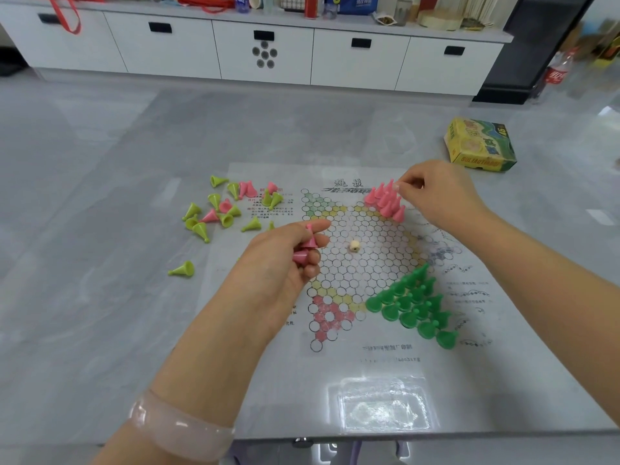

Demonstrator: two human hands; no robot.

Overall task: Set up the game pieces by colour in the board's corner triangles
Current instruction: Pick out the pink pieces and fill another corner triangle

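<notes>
The paper game board [362,263] lies flat on the grey table. Several dark green pieces [414,305] stand in its near right triangle. Pink pieces [385,199] stand in the far right triangle. My right hand [436,193] pinches the top of a pink piece at that cluster's far edge. My left hand [288,260] hovers over the board's left side and grips a few pink pieces [307,246]. Loose lime and pink pieces [224,206] lie scattered at the board's far left corner. A small cream die [354,246] sits at the board's centre.
A yellow and green game box [479,144] sits on the table at the far right. One lime piece [183,269] lies alone left of the board. White cabinets [265,52] line the far wall, and a cola bottle [557,73] stands on the floor.
</notes>
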